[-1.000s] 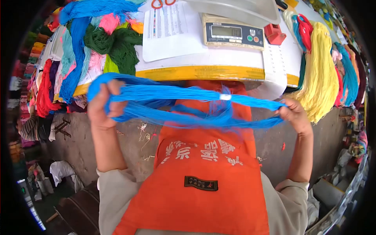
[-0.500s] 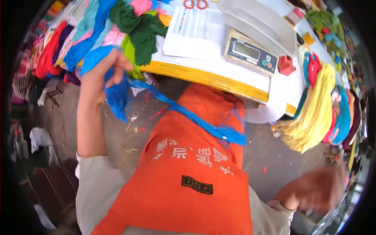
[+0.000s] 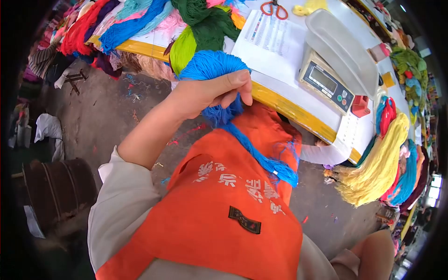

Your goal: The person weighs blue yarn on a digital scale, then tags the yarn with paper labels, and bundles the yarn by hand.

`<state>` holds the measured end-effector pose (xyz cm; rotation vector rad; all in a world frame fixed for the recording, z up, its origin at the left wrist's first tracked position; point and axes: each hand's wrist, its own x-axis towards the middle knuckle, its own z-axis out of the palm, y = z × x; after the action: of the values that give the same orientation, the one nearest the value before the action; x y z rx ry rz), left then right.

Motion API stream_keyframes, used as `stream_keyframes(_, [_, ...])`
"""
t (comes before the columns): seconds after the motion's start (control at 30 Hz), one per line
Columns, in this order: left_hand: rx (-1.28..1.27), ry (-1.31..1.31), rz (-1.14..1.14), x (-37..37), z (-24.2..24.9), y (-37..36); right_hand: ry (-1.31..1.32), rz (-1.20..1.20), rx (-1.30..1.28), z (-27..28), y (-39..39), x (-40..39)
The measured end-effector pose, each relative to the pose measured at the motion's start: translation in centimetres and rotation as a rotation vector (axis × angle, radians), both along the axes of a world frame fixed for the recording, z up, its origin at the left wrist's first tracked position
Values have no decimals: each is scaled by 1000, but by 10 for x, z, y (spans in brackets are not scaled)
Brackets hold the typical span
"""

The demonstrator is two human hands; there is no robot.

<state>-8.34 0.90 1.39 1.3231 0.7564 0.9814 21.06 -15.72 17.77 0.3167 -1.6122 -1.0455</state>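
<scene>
My left hand (image 3: 217, 91) is closed round a thick hank of bright blue yarn (image 3: 212, 64), in front of the table edge. Its looped top bulges above my fingers and loose strands hang below them. Another length of blue yarn (image 3: 254, 151) lies across the lap of my orange apron (image 3: 205, 224), with a small white tie near its end. Low at the right, my right hand (image 3: 379, 252) shows only in part, close to my side and apart from the yarn; its fingers are hidden.
The table (image 3: 298, 109) has a yellow taped edge. On it are a digital scale (image 3: 326, 81) with a clear tray (image 3: 343, 51), a printed sheet (image 3: 266, 37), red-handled scissors (image 3: 274, 9) and coloured yarns. Yellow hanks (image 3: 378, 168) hang at the right. A brown drum (image 3: 58, 196) stands left.
My left hand has moved right and nearer the middle with the blue yarn. My right hand has dropped lower, toward my side. The view has turned, shifting the table rightward.
</scene>
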Motion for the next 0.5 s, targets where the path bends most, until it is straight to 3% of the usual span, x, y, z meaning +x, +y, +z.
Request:
stream_keyframes(0.43, [33, 60, -86, 15, -9, 0, -42, -38, -120, 4, 9, -5])
stream_keyframes(0.5, [73, 182, -53, 14, -1, 3, -50, -24, -124, 4, 9, -6])
